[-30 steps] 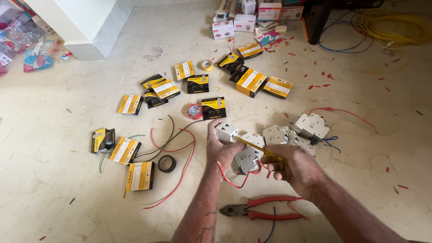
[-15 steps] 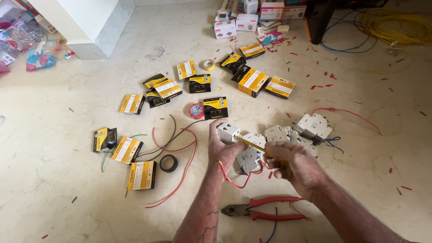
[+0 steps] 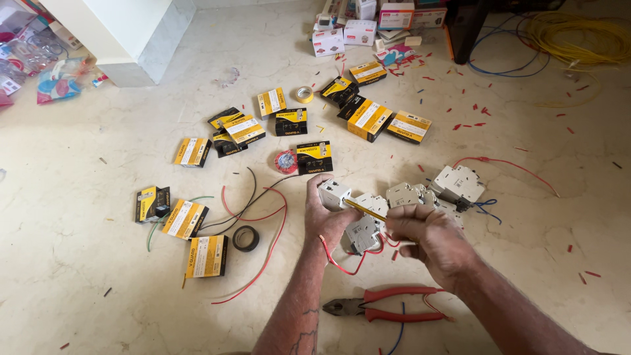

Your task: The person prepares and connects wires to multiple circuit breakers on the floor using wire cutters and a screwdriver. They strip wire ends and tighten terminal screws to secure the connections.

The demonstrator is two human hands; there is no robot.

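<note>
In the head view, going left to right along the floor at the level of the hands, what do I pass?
Black-and-yellow box → black tape roll → left hand on a white breaker → yellow-handled screwdriver → right hand → separate white breaker block with a red wire.

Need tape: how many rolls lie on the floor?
3: yellow roll among upper boxes, red roll beside a black box, black roll by the wires; others may be hidden.
</note>
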